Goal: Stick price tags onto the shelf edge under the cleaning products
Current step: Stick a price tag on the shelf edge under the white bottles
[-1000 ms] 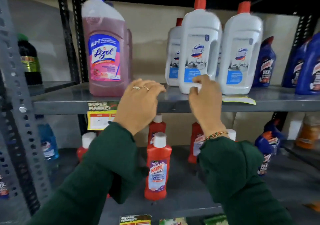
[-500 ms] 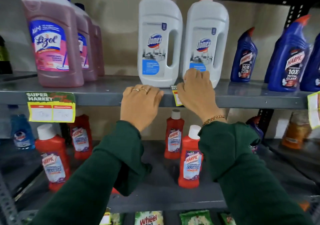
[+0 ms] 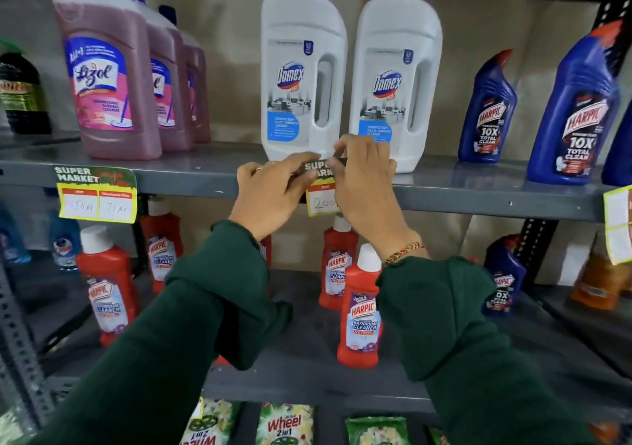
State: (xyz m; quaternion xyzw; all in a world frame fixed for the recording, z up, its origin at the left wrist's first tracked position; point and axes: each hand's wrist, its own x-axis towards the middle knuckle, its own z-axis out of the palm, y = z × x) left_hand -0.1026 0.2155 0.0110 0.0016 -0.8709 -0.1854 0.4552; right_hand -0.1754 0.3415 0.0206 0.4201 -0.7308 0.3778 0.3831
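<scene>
A half-second ago edge-on between the hands, the yellow paper price tag (image 3: 321, 191) now faces out flat on the grey metal shelf edge (image 3: 478, 200) beneath the white Domex bottles (image 3: 302, 78). Left hand (image 3: 273, 191) and right hand (image 3: 362, 184) pinch its top corners, seemingly pressing; sticking looks nearly done.

Both hands, L (image 3: 273, 191) & R (image 3: 367, 188), press price tag (image 3: 321, 191) onto shelf edge (image 3: 478, 201). Domex bottles (image 3: 301, 68) stand directly above.

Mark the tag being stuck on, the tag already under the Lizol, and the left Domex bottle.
Tag being stuck on (image 3: 319, 201): head view, white price box.
Lizol tag (image 3: 97, 193): head view, centre, on the shelf edge.
Left Domex bottle (image 3: 290, 78): head view, logo on label.
</scene>
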